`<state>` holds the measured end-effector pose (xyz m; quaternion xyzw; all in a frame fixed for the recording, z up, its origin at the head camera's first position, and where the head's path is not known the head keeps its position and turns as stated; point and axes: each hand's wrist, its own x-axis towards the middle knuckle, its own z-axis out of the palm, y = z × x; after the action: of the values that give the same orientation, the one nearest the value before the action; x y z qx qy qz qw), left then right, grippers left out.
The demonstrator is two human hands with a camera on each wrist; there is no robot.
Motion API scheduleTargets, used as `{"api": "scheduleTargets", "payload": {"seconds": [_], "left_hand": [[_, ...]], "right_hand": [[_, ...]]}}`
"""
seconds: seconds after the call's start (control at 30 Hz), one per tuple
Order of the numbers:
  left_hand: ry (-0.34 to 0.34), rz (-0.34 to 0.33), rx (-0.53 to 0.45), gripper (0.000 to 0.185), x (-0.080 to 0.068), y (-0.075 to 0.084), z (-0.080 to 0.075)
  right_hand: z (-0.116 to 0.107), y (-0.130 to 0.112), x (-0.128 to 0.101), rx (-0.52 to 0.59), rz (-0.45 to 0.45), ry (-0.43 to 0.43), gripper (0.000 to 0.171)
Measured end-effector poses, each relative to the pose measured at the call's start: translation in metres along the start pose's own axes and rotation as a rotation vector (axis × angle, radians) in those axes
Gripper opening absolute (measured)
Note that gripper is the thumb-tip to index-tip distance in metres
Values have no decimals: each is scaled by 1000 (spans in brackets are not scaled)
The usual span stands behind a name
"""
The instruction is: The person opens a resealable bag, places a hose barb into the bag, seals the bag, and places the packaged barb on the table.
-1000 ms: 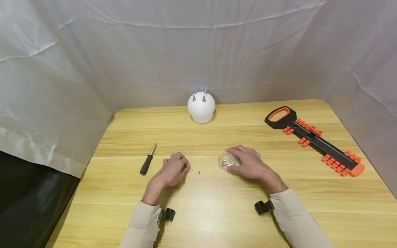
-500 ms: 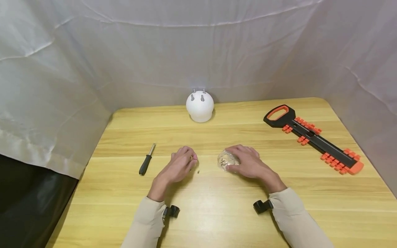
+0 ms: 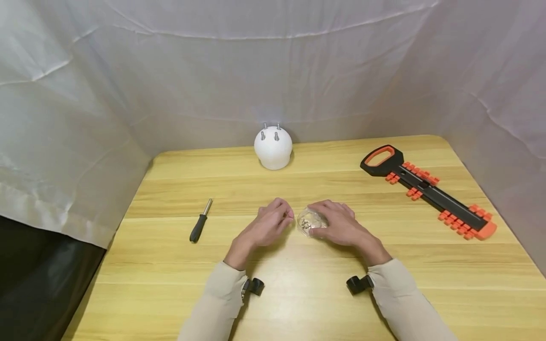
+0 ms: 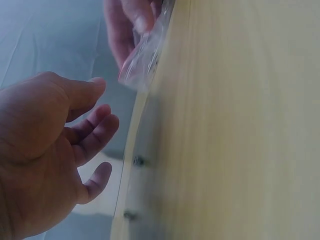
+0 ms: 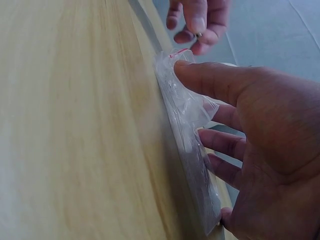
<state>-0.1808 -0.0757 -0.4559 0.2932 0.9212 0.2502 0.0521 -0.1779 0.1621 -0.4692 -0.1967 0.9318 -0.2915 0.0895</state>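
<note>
From the head camera, a light wooden table (image 3: 298, 303) fills the lower half, walled on three sides by white draped sheeting (image 3: 256, 71); near the table's middle the right hand (image 3: 339, 225) rests on a small clear plastic bag of little metal screws (image 3: 309, 221), fingers curled over its far side and thumb on its near edge, pinning it to the wood; the left hand (image 3: 268, 225) sits just beside the bag on its left, fingertips drawn together as if pinching something too small to make out; to the left lies a black-handled screwdriver with a silver shaft (image 3: 200, 221), well apart from the hands; at the far edge stands a white rounded dome with short metal pins on top (image 3: 273, 147); at the right lies a long black and orange tool rack with a loop handle (image 3: 426, 189); both forearms wear beige sleeves (image 3: 396, 298) with black camera mounts at the wrists. From the left wrist camera, the left hand (image 4: 45, 160) appears with loosely curled fingers (image 4: 92, 137), thumb towards the fingertips, and I cannot tell whether anything is between them; the clear bag (image 4: 142, 60) lies ahead under the right hand's fingers (image 4: 132, 20). From the right wrist camera, the right hand (image 5: 260, 135) presses the crumpled clear bag (image 5: 192, 130) against the table, thumb along its upper edge; beyond it the left hand's fingertips (image 5: 200, 22) pinch a tiny dark screw (image 5: 199, 35).
</note>
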Motion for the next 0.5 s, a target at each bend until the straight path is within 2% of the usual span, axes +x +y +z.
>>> {"api": "scheduleTargets", "payload": {"seconds": [0.23,0.5], "left_hand": [[-39,18,32,13,14,13,7],[-68,10,59,12,22,18,13]], "right_hand": [[1,0,0,9,5,-4,69],[1,2,-1,12,0,-2,70]]}}
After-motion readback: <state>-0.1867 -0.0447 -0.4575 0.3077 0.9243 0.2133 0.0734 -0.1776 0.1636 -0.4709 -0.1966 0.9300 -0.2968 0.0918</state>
